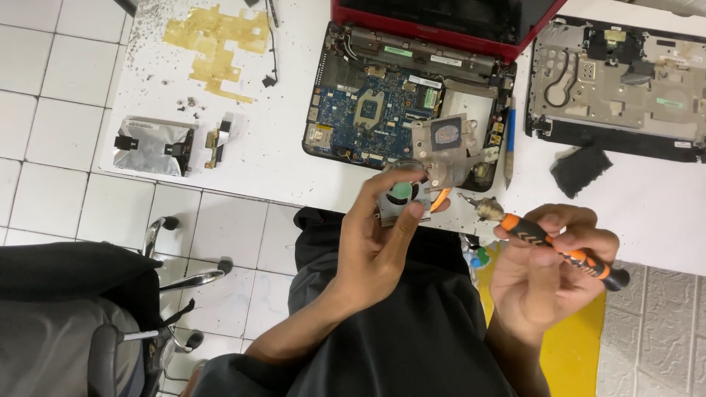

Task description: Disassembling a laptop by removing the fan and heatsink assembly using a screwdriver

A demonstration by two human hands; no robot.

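Head view shows a white table [243, 158] bearing an opened red laptop [412, 88], a grey chassis [618, 81] to its right, a foil-wrapped drive [151, 145] at left and a black pad [581, 170]. Before the laptop's near edge, the left hand [379, 235] pinches a fan [403, 197] with its heatsink, fingers closed on it. Right hand [548, 265] is curled round an orange-and-black screwdriver [562, 248], tip near the fan.
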